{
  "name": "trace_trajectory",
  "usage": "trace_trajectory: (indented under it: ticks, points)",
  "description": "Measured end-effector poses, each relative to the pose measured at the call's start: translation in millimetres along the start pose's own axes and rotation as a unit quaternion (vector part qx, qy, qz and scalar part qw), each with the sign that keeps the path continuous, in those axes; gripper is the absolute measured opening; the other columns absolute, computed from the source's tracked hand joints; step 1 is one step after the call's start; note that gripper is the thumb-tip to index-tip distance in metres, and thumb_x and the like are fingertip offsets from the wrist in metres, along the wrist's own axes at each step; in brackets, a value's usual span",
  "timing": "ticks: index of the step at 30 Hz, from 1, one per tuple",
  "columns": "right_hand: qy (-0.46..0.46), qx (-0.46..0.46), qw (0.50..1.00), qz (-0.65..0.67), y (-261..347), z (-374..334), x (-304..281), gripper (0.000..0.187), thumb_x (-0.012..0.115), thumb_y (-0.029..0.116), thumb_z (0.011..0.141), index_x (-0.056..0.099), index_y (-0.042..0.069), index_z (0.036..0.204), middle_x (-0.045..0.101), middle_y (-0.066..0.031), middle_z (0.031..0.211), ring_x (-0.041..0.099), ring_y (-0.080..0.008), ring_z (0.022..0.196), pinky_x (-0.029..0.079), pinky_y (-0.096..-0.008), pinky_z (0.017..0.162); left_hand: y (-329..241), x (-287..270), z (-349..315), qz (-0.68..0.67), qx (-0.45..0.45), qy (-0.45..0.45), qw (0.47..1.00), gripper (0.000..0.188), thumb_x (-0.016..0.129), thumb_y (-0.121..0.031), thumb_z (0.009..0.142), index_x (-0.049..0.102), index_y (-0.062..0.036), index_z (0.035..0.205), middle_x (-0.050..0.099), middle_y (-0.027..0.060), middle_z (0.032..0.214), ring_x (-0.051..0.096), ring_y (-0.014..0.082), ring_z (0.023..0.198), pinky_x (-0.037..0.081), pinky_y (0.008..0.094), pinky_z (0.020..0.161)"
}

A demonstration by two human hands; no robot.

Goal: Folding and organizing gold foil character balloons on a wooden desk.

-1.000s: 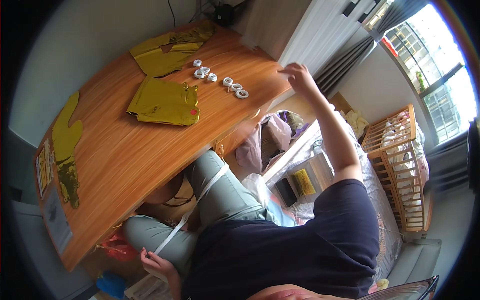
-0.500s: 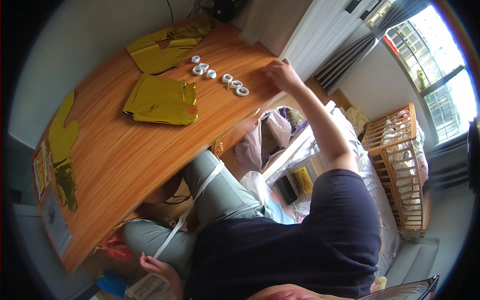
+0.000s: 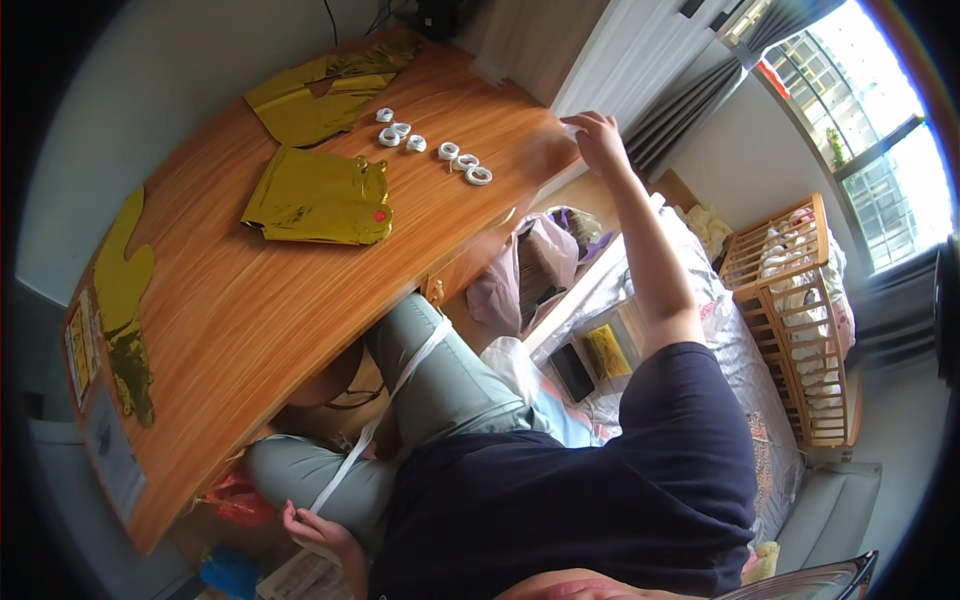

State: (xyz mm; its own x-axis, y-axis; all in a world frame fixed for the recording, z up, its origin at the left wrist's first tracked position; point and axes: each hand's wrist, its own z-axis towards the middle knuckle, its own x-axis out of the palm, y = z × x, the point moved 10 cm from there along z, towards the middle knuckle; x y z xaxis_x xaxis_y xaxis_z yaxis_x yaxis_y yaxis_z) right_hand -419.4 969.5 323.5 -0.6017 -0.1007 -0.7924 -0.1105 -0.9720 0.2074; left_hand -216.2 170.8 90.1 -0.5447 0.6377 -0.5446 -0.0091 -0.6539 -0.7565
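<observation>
my left hand point(image 3: 318, 526) sits low by my left thigh, fingers curled, thumb and forefinger closed on one end of a white strip point(image 3: 346, 464). the strip lies across both my thighs, spans the gap between them and reaches my right knee near the edge of the wooden desk point(image 3: 225, 310). my right hand point(image 3: 600, 142) is raised beside the desk's far right corner, fingers drawn together; a pale blur shows at the fingertips, and i cannot tell whether they grip anything. containers: a pale pink plastic bag point(image 3: 490, 292), mouth open, with brownish and dark goods point(image 3: 545, 262) inside; a slatted wooden crib point(image 3: 823, 235) with white cloths point(image 3: 780, 250) in it; a crumpled white plastic bag point(image 3: 510, 365) beside my right thigh, contents indeterminable; a red plastic bag point(image 3: 243, 497) below the desk's near edge, contents hidden. seven small white rolls point(image 3: 416, 144) lie loose on the desktop, beside a folded gold foil piece point(image 3: 315, 200) bearing a red spot; two further gold foil sheets point(image 3: 120, 285) lie flat, well apart.
</observation>
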Motion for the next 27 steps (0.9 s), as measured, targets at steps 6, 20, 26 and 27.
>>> trace_trajectory:
  ticks: [6, 20, 26, 27]
  points:
    - [0.048, -0.060, 0.997, -0.007, 66.7, -26.3, 32.2, 0.026, 0.056, 0.005, 0.084, 0.078, 0.012, 0.095, 0.072, -0.0068, 0.103, 0.059, -0.0305, 0.101, 0.044, -0.0391, 0.093, 9.3, -6.4, -3.9, 0.033, 0.020, -0.010, 0.999, 0.024, 0.043, -0.008, 0.106, 0.052, 0.0053, 0.124, 0.060, 0.0237, 0.125, 0.060, 0.0345, 0.115, 0.046, 0.0400, 0.101]
    - [-0.104, 0.008, 0.994, 0.040, 138.2, -77.0, -16.4, 0.023, 0.057, 0.002, 0.078, 0.077, 0.010, 0.087, 0.070, -0.0083, 0.096, 0.059, -0.0285, 0.097, 0.044, -0.0396, 0.091, 10.5, -4.7, -4.9, -0.026, -0.029, -0.002, 0.999, 0.027, 0.047, -0.011, 0.103, 0.054, 0.0062, 0.122, 0.056, 0.0230, 0.125, 0.054, 0.0355, 0.116, 0.041, 0.0441, 0.104]
    - [-0.046, -0.039, 0.997, 0.048, 211.2, -101.4, 8.4, 0.020, 0.060, 0.001, 0.075, 0.075, 0.010, 0.084, 0.070, -0.0072, 0.091, 0.058, -0.0287, 0.091, 0.045, -0.0402, 0.089, -8.6, -7.8, -1.4, 0.017, -0.019, 0.003, 1.000, 0.027, 0.048, -0.011, 0.102, 0.055, 0.0063, 0.122, 0.059, 0.0239, 0.122, 0.057, 0.0365, 0.113, 0.044, 0.0442, 0.100]
    - [-0.013, -0.065, 0.991, 0.114, 236.5, -104.1, 8.5, 0.022, 0.058, 0.000, 0.073, 0.075, 0.010, 0.084, 0.070, -0.0074, 0.091, 0.058, -0.0291, 0.091, 0.045, -0.0390, 0.087, -10.3, -9.7, -0.5, 0.029, -0.020, 0.006, 0.999, 0.026, 0.049, -0.010, 0.102, 0.055, 0.0063, 0.122, 0.059, 0.0244, 0.121, 0.058, 0.0370, 0.112, 0.046, 0.0442, 0.098]
